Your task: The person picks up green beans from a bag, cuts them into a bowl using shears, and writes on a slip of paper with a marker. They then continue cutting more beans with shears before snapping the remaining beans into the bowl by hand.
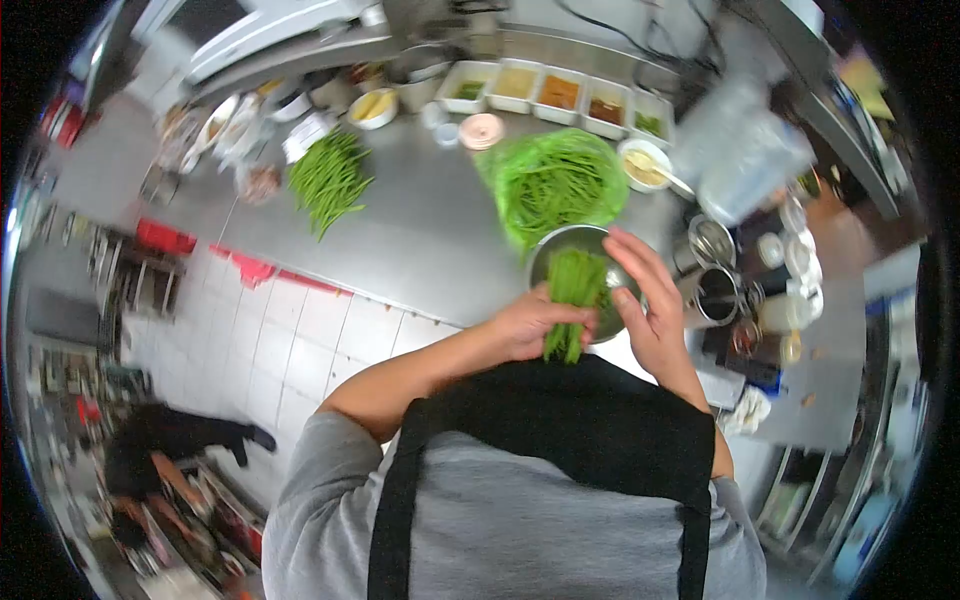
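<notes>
**Q:** What do your hands have in them here?

**A:** My left hand is clenched around a bundle of green beans, fingers wrapped over the stems near the cut ends. The bundle stands over a steel bowl at the near edge of the desk, its lower ends hanging past the rim towards my apron. My right hand is released, fingers spread and flat against the right side of the bundle and the bowl's rim, gripping nothing.

**Q:** And what sits around the bowl?

**A:** Just behind it, touching its far rim, a green plastic bag lies open, full of more beans. A loose pile of beans rests well apart to the left on the bare steel. Along the back runs a row of rectangular trays with sauces and chopped garnish; a small white bowl with a spoon stands to the right of the bag. Metal canisters are just beside my right hand.

**Q:** Anyone else in view?

**A:** A person in dark clothing is low on the tiled floor at lower left, well apart from me
</notes>
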{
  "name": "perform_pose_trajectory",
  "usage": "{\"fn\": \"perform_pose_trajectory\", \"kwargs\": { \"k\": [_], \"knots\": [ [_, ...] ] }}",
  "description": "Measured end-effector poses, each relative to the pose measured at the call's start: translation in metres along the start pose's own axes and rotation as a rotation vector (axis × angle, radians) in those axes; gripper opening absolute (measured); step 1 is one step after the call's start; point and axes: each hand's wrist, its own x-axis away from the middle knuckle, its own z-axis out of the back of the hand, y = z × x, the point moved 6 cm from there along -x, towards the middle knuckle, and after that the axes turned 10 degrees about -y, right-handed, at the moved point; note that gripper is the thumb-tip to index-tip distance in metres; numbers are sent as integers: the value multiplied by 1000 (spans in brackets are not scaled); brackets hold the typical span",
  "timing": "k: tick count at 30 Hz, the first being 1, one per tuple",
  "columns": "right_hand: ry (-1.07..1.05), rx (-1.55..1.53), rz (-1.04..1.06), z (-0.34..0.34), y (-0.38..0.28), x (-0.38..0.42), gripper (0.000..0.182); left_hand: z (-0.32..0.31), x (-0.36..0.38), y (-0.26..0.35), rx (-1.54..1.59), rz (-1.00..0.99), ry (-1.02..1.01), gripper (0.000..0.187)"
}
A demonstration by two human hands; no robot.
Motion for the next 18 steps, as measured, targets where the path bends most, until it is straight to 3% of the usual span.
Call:
{"fn": "perform_pose_trajectory", "kwargs": {
  "k": [3, 7, 10, 14, 18],
  "knots": [
    [-401, -133, 103, -44, 16, -41, 31, -3, 6, -10, -28, 34, -50, 17],
    [-768, -454, -70, -80, 32, -47, 33, 1, 12, -6, 1, -19, 25, 15],
    [-604, -731, -140, -83, 35, -48, 35, 5, 11, -6, 38, -62, 42, 17],
    [-324, -715, -216, -56, 63, -54, 30, 21, 16, 17, -189, -284, 201, 21],
    [-288, -534, -208, -30, 54, -61, 15, 18, 40, 42, -216, -293, 244, 27]
  ]
}}
